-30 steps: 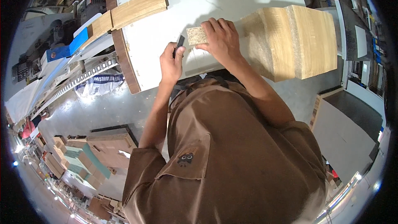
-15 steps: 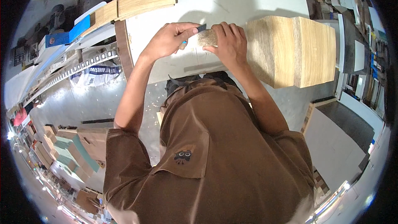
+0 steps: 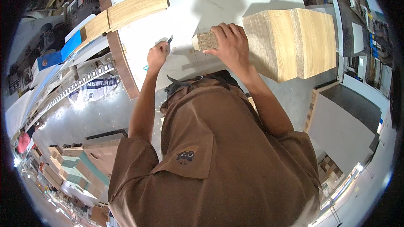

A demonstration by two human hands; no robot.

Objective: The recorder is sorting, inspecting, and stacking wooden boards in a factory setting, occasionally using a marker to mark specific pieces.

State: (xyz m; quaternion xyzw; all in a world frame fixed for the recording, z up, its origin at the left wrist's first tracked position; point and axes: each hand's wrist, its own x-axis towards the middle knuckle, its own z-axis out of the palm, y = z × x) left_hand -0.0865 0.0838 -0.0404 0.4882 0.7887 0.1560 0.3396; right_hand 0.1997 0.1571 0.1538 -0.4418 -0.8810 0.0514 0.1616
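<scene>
Drawn back leftward from the end of the block (image 3: 206, 41) since half a second ago, the left hand (image 3: 157, 55) is now held well apart from it, over the white table (image 3: 181, 6). Its fingers are curled shut around what looks like a knife (image 3: 170, 39), whose dark tip is pointed up and to the right, away from the body. By the right hand (image 3: 232, 44) the block is gripped, with the fingers bent over its far side and the thumb laid along its near side; its speckled face is turned up and its free end is left bare toward the knife. Whether the block is rested on the table or lifted slightly cannot be told. Just right of that hand, a stack (image 3: 313, 42) of wood-grain boards is set, and at the upper left a long strip (image 3: 136, 8) is laid. As a judgement, such work is best done with the block pinned firmly, the right thumb and fingertips kept back from the bare end, and the tip guided in short, light strokes that are aimed past the gripping hand rather than into it. The edge is better looked over while the tip is clear, and wrist and elbow are best kept loose.
</scene>
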